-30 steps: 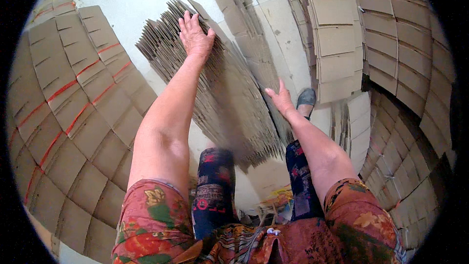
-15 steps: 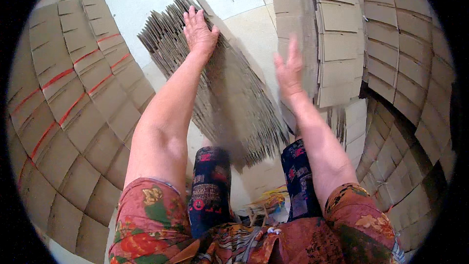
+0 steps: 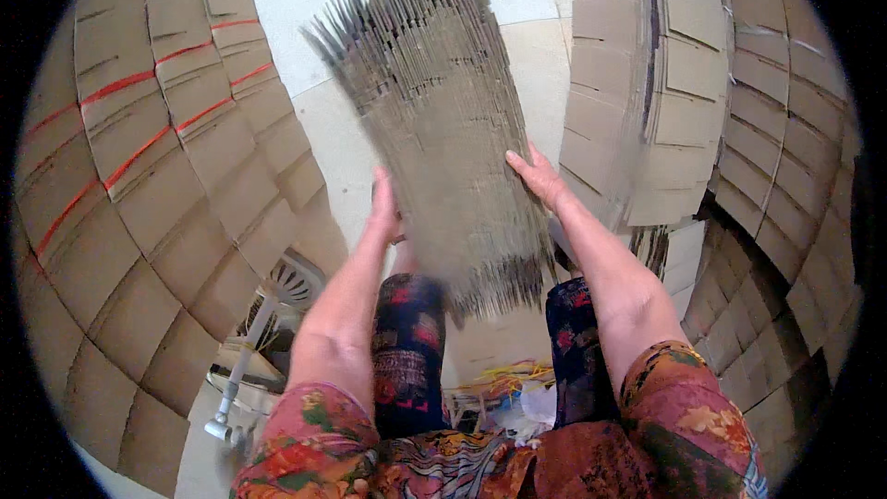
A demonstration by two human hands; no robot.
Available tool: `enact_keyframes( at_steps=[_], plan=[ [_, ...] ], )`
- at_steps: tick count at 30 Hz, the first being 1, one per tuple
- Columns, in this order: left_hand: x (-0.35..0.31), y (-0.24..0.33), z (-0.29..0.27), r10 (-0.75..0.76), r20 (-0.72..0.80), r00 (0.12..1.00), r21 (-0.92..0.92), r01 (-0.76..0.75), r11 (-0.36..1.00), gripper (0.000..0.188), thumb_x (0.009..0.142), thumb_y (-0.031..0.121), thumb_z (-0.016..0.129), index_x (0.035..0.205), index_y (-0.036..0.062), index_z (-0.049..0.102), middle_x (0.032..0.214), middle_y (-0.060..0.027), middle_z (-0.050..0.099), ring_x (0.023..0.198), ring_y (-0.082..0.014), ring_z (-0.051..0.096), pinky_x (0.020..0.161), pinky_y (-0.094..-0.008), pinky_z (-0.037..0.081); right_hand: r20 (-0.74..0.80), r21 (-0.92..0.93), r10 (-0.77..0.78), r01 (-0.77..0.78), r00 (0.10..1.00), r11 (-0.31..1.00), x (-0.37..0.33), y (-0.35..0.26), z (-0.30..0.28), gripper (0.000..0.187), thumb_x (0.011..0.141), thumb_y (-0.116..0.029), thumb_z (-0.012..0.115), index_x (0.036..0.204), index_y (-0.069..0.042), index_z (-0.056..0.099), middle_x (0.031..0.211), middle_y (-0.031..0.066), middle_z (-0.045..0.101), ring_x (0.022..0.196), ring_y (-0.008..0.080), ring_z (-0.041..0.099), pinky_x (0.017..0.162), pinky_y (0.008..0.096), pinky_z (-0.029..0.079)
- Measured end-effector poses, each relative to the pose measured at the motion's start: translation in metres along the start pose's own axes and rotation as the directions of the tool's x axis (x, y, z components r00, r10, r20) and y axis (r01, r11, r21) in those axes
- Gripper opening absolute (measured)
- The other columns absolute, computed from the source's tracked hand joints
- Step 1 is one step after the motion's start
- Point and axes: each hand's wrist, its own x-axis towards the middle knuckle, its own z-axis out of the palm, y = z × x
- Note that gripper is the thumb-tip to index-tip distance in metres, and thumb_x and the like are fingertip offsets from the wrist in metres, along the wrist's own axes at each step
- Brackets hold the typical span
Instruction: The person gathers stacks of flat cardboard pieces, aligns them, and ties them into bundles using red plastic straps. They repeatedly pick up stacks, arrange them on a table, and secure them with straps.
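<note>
A thick stack of brown cardboard dividers (image 3: 453, 157) stands on edge between my knees, its many thin sheets fanned apart at the far end. My right hand (image 3: 538, 180) grips its right side, the thumb over the top edge and the fingers partly out of sight. Against the left side presses my left hand (image 3: 385, 208), with some of its fingers hidden by the cardboard. The stack's near end is blurred.
Tall piles of slotted cardboard (image 3: 139, 176) tied with red string rise at the left. More cardboard piles (image 3: 684, 83) line the right. A pale plastic stool or chair (image 3: 296, 282) shows at lower left. Yellow strings (image 3: 513, 376) lie between my legs, over the pale floor (image 3: 309, 0).
My left hand has come off the stack's top to its left side. My right hand has moved onto its right side. The stack has turned to sit straighter in front of me.
</note>
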Motion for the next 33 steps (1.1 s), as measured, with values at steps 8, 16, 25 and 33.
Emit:
enact_keyframes(
  at_steps=[8,16,25,33],
  plan=[
    [-0.047,0.043,0.045,0.042,0.148,0.988,-0.294,0.003,0.956,0.086,0.079,0.073,0.021,0.139,0.0109,0.021,0.139,-0.0142,0.028,0.125,-0.0315,0.031,0.101,-0.0492,0.028,-0.092,-0.283,-0.228,0.195,0.969,0.939,-0.052,-0.067,0.010,0.072,0.084,-0.043,0.051,0.137,-0.004,0.022,0.136,0.0220,0.033,0.125,0.0314,0.035,0.102,0.0365,0.028],
    [0.001,0.118,0.050,0.317,0.222,0.922,-0.390,-0.214,0.896,0.083,0.081,0.071,0.024,0.138,0.0109,0.022,0.137,-0.0140,0.031,0.124,-0.0322,0.032,0.099,-0.0483,0.031,-0.076,-0.789,-0.513,0.263,0.855,0.555,-0.098,-0.212,0.045,0.074,0.083,-0.044,0.052,0.139,-0.008,0.019,0.124,0.0413,0.030,0.114,0.0515,0.036,0.097,0.0469,0.032],
    [0.050,0.161,0.018,0.296,-0.007,0.955,-0.146,-0.294,0.945,0.079,0.085,0.065,0.018,0.136,0.0041,0.025,0.135,-0.0171,0.034,0.122,-0.0315,0.035,0.099,-0.0460,0.032,-0.059,-0.956,-0.531,0.106,0.845,0.273,-0.013,-0.211,0.158,0.062,0.084,-0.040,0.052,0.137,-0.018,0.029,0.131,0.0370,0.024,0.114,0.0515,0.035,0.091,0.0511,0.037],
    [-0.031,0.087,-0.024,0.228,-0.168,0.959,-0.189,-0.258,0.947,0.073,0.090,0.057,0.020,0.135,-0.0013,0.022,0.136,-0.0179,0.032,0.125,-0.0294,0.034,0.101,-0.0420,0.030,0.088,-0.933,-0.337,0.196,0.937,0.303,-0.030,-0.217,0.190,0.053,0.082,-0.021,0.053,0.130,-0.003,0.036,0.135,0.0323,0.021,0.118,0.0465,0.032,0.088,0.0440,0.041]
  ],
)
